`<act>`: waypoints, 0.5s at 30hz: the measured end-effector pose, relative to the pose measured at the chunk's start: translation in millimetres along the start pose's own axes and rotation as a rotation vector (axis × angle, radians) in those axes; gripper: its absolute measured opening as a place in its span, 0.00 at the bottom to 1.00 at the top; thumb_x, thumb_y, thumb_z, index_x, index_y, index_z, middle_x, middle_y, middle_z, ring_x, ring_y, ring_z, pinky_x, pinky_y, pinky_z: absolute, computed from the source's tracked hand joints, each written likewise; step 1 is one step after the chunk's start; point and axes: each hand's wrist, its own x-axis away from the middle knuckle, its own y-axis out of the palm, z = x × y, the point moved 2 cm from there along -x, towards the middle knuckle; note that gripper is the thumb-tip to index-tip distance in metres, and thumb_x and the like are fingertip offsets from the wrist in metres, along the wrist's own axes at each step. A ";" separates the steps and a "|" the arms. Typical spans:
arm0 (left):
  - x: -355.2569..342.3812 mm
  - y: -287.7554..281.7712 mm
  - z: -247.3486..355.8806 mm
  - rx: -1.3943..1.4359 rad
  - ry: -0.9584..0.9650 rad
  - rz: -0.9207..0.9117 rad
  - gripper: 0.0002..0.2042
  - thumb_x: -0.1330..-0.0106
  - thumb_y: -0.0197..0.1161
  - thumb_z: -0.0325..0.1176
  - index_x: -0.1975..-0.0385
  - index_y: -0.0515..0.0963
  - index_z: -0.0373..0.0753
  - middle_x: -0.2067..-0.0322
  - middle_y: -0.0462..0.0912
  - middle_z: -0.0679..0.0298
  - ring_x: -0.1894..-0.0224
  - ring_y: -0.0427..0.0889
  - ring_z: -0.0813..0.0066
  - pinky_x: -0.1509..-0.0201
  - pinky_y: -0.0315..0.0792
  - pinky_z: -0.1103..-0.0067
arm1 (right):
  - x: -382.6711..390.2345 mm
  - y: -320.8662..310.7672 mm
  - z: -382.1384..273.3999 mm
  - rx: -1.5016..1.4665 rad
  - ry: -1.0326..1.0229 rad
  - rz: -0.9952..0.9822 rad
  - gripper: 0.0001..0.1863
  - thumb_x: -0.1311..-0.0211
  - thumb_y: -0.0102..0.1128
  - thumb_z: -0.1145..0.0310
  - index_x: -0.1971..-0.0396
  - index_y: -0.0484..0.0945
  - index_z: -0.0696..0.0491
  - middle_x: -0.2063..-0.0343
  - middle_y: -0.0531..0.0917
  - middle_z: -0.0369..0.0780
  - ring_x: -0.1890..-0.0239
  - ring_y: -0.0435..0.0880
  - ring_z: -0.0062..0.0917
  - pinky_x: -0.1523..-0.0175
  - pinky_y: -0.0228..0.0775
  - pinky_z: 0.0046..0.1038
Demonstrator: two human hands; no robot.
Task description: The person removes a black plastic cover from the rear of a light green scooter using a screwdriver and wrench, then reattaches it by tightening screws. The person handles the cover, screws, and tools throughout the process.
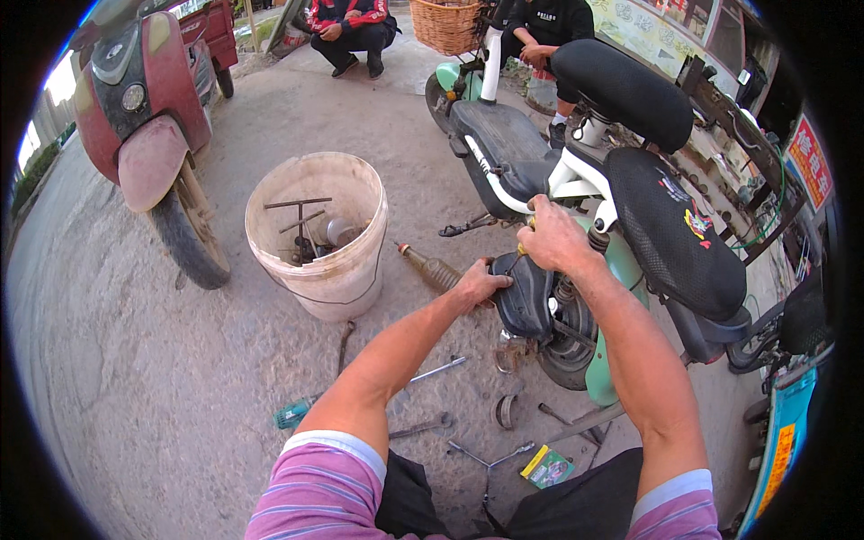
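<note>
My right hand (pixel 556 241) is closed on a yellow-handled screwdriver (pixel 531 222), its shaft angled down to a black housing (pixel 522 306) beside the rear wheel (pixel 571 355) of a mint-green and white electric scooter (pixel 504 153). My left hand (pixel 479 288) grips the left edge of that housing, thumb on top. A brown bottle (pixel 423 265) lies just left of my left hand. Below the wheel on the concrete are a metal ring (pixel 506 409), wrenches (pixel 418 425), a three-armed socket wrench (pixel 488 466) and a small yellow-green packet (pixel 546 468).
A white bucket (pixel 315 301) of tools stands left of centre; a green power tool (pixel 293 414) lies near my left arm. A red scooter (pixel 144 162) is at far left. Two people (pixel 351 36) (pixel 531 36) squat behind. Clutter and a blue vehicle (pixel 792 396) line the right side.
</note>
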 end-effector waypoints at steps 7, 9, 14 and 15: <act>9.6 -2.0 10.9 -0.172 0.028 0.038 0.39 0.37 0.77 0.40 0.30 0.65 0.30 0.53 0.84 0.51 0.62 0.85 0.66 0.67 0.80 0.69 | -3.3 -6.2 3.1 0.049 0.147 -0.180 0.28 0.30 0.59 0.53 0.42 0.73 0.61 0.53 0.87 0.59 0.47 0.87 0.55 0.40 0.78 0.51; 10.7 -1.8 11.2 -0.195 -0.019 0.020 0.40 0.37 0.76 0.41 0.29 0.64 0.29 0.53 0.85 0.51 0.62 0.86 0.66 0.65 0.80 0.69 | -2.6 -6.7 4.6 0.006 0.135 -0.122 0.26 0.33 0.59 0.59 0.42 0.73 0.62 0.54 0.87 0.59 0.47 0.87 0.56 0.39 0.77 0.52; 2.8 -1.2 5.3 -0.198 0.046 0.027 0.39 0.36 0.76 0.42 0.29 0.65 0.32 0.55 0.85 0.52 0.65 0.85 0.67 0.70 0.79 0.68 | -5.2 -1.5 11.5 -0.013 0.101 -0.137 0.24 0.33 0.58 0.61 0.44 0.74 0.61 0.54 0.87 0.59 0.48 0.87 0.55 0.40 0.79 0.51; 1.2 -1.7 2.7 -0.203 0.023 0.025 0.39 0.36 0.76 0.42 0.29 0.64 0.33 0.55 0.85 0.52 0.65 0.85 0.67 0.71 0.79 0.68 | -5.1 -0.3 13.1 0.001 0.129 -0.143 0.24 0.33 0.58 0.60 0.44 0.74 0.61 0.53 0.86 0.60 0.48 0.87 0.55 0.41 0.79 0.51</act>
